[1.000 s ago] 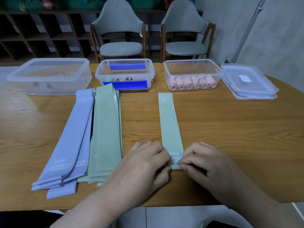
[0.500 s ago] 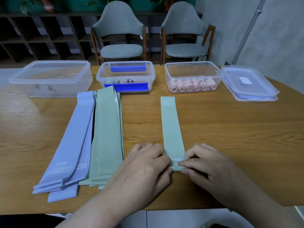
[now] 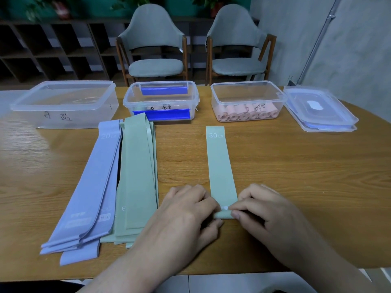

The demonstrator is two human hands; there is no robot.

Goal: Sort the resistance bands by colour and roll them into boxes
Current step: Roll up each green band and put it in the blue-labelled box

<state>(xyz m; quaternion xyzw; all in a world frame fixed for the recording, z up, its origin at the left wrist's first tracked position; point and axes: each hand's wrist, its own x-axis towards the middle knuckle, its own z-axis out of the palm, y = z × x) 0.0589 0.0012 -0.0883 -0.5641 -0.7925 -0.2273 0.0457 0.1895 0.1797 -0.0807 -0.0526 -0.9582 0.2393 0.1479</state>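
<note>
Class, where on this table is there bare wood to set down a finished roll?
Bare wood lies right of the single green band, below the pink-roll box and stacked lids. A narrower strip separates it from the green pile. The left is crowded by piles.

Light is dim and cool, diffuse from overhead. My hands cast only faint, soft shadows on the table (image 3: 296, 176). Weak glare sits on the stacked lids (image 3: 319, 108) at far right and on the clear box (image 3: 63, 104) at far left. Wide-angle distortion bows the table's edges and leans the chairs (image 3: 156, 43). The centre is fairly sharp; the dark shelving (image 3: 42, 49) behind is murky and soft.
</note>
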